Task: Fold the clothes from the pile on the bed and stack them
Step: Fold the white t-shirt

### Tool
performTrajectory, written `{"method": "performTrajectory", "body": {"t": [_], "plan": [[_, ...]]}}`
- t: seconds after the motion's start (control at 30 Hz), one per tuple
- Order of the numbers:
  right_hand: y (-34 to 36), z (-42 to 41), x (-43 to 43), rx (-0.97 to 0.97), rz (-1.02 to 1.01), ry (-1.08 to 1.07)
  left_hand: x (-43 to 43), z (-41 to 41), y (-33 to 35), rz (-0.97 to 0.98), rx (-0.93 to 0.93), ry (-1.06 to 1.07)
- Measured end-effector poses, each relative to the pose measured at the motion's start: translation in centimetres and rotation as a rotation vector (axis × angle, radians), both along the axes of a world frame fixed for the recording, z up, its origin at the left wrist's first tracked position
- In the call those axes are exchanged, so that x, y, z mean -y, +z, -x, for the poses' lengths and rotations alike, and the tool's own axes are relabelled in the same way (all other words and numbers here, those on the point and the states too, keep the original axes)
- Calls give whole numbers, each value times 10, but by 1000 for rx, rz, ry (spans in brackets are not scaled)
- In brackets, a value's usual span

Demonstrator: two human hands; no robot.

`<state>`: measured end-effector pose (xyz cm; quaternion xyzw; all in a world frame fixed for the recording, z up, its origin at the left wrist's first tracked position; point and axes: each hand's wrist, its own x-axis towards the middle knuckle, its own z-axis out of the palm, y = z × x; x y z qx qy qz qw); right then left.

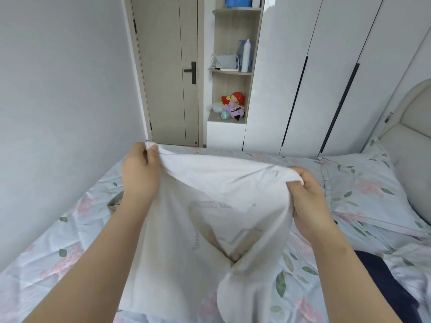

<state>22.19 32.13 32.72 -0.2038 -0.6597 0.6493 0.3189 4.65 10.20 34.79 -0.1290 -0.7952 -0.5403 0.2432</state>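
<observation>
Shirt [210, 206], white with faint print, held up over bed [70, 252], left hand [140, 173] pinching one top corner, right hand [307, 199] gripping bunched top edge; opening-out step, next likely calls for laying it flat, dark garment [382, 283] waiting at right.

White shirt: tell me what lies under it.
Held up by the left hand and right hand, the shirt hangs over the floral quilt, which shows on both sides. Whatever lies directly beneath its cloth is covered.
</observation>
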Motion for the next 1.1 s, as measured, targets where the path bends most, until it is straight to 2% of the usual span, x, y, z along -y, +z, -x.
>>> {"method": "performTrajectory", "body": {"t": [0.07, 0.13, 0.2, 0.3, 0.37, 0.43, 0.5, 0.57, 0.67, 0.73, 0.83, 0.87, 0.9, 0.97, 1.0, 1.03, 1.1], "plan": [[11, 2, 7, 42, -107, 57, -3, -3, -6, 23, 66, -20], [10, 5, 16, 135, -235, 110, -9, -12, -19, 126, 125, -193], [2, 7, 28, 168, -310, 186, -18, -32, -34, 251, 167, -459], [-7, 13, 38, 184, -397, 239, -33, -57, -53, 257, 312, -920], [-11, 15, 38, 198, -415, 238, -39, -59, -61, 406, 301, -968], [-20, 13, 34, 218, -396, 244, -38, -55, -60, 521, 207, -867], [-34, 7, 31, 279, -384, 278, -34, -48, -55, 465, 207, -855], [-55, 1, 28, 438, -383, 352, -29, -46, -43, 356, 289, -890], [-93, -7, 29, 696, -406, 402, -25, -47, -22, -55, 526, -935], [-112, -11, 30, 725, -318, 364, -26, -44, -15, -235, 605, -950], [-114, -14, 24, 663, -168, 268, -21, -38, -11, -326, 615, -860], [-111, -15, 19, 622, -116, 216, -18, -31, -14, -257, 561, -730], [-108, -14, 14, 567, -62, 172, -14, -22, -19, -92, 465, -567], [-96, -11, 9, 441, 5, 129, -6, -7, -35, 367, 284, -296], [-88, -8, 10, 378, -4, 128, -3, -5, -46, 558, 237, -265], [-81, -5, 12, 319, -39, 143, -2, -7, -56, 716, 202, -321], [-66, 4, 21, 231, -177, 246, -10, -19, -71, 832, 140, -640]]}}
